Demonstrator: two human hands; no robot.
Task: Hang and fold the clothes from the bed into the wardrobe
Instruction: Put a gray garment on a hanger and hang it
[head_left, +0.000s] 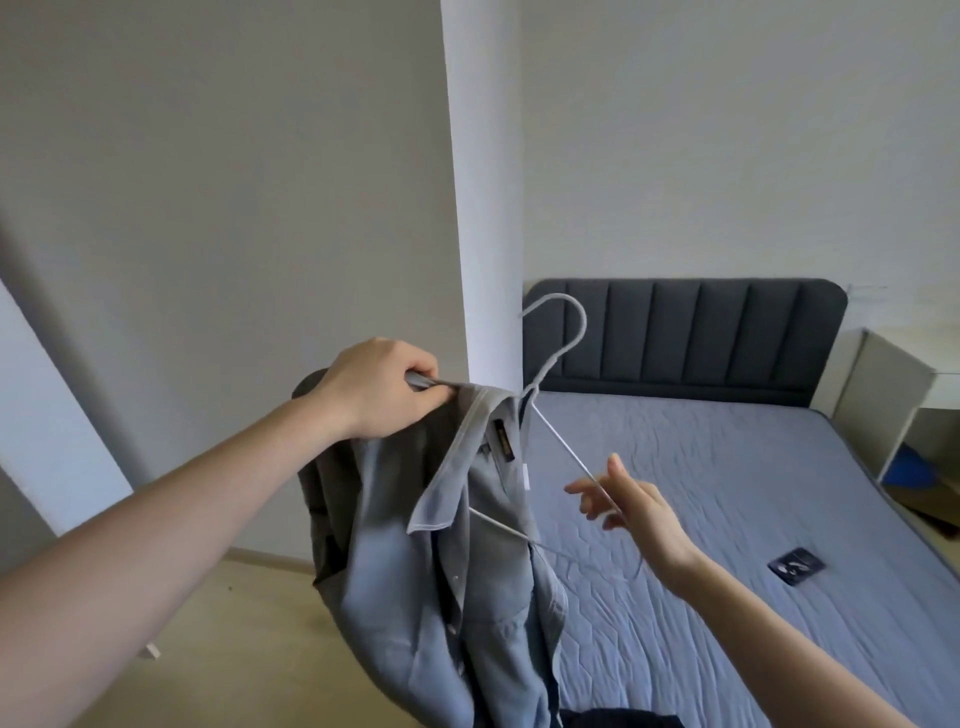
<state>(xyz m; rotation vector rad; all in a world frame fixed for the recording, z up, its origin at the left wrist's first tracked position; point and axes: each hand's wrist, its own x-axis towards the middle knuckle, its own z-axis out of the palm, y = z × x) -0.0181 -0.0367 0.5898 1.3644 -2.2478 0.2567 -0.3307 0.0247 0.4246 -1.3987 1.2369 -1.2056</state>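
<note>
The left hand (382, 387) pinches the shirt (441, 545) shoulder; the right hand (631, 501), open, barely touches the hanger (558, 441); it may slip out.

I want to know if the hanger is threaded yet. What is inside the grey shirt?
One arm of the white hanger runs into the grey shirt at the collar, gripped there by the left hand. Its far end is hidden by fabric.
</note>
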